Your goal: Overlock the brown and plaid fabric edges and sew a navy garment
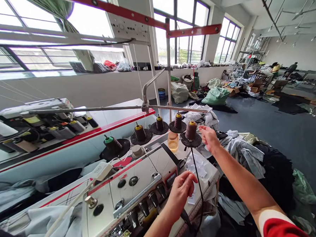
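My right hand (208, 137) reaches out beside the nearest brown thread cone (191, 131), which stands on a round black holder. Its thumb and forefinger are pinched together; whatever they hold is too fine to make out. Lower down, my left hand (182, 185) hovers over the right end of a white overlock sewing machine (147, 172). The fingers of that hand are pressed together, and what lies between them is hidden. More brown cones (140, 133) stand in a row behind the machine, along with a cone with a green top (113, 144).
A horizontal thread rod (107, 108) crosses above the cones, fixed to an upright pole (168, 61). A jar of yellowish liquid (173, 141) stands behind the machine. Heaped fabric (244, 149) lies to the right. Another sewing machine (41, 114) is at the left.
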The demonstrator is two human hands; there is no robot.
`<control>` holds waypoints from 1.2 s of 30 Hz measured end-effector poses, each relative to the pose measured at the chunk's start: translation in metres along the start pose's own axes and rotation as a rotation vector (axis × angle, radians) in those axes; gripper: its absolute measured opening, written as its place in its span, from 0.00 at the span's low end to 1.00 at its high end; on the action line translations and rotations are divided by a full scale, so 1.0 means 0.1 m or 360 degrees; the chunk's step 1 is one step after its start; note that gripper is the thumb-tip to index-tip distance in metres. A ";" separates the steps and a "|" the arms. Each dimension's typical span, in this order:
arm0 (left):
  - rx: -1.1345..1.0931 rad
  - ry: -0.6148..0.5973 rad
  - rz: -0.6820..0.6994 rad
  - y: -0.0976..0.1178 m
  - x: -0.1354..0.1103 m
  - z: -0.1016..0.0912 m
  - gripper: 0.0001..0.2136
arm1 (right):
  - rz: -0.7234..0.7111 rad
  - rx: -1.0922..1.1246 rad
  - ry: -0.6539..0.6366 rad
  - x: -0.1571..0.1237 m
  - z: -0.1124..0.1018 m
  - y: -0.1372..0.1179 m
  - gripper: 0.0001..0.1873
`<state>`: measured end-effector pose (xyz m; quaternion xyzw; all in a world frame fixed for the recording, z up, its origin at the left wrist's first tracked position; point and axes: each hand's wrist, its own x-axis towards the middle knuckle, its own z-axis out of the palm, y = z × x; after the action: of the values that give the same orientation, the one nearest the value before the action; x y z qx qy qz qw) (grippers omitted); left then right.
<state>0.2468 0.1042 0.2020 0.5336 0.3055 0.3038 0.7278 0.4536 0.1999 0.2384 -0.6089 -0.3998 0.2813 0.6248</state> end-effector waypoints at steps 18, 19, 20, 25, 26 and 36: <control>-0.0610 0.0123 -0.0165 -0.08 0.21 -0.09 0.15 | -0.0002 -0.0031 -0.1069 -1.87 -0.49 0.31 0.18; -0.0471 0.0171 -0.0141 -0.09 0.18 -0.12 0.15 | -0.0099 -0.0261 -0.1019 -1.79 -0.60 0.30 0.18; -0.0320 0.0203 -0.0117 -0.11 0.15 -0.14 0.16 | -0.0282 -0.0542 -0.0832 -1.71 -0.69 0.28 0.16; 0.0568 0.0132 0.0122 -0.16 0.02 -0.18 0.16 | -0.1329 -0.1080 -0.0297 -1.41 -0.65 -0.07 0.14; 0.0753 0.0126 0.0202 -0.13 0.00 -0.17 0.15 | -0.1376 -0.1052 -0.0608 -1.37 -0.55 -0.16 0.16; 0.1173 0.0215 0.0228 -0.07 -0.13 -0.32 0.17 | -0.0588 -0.0877 -0.1574 -0.51 -0.28 -0.39 0.18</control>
<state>0.2145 0.1114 0.1889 0.7584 0.4034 0.2580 0.4422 0.4455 0.1377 0.2703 -0.4656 -0.8010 0.3039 0.2220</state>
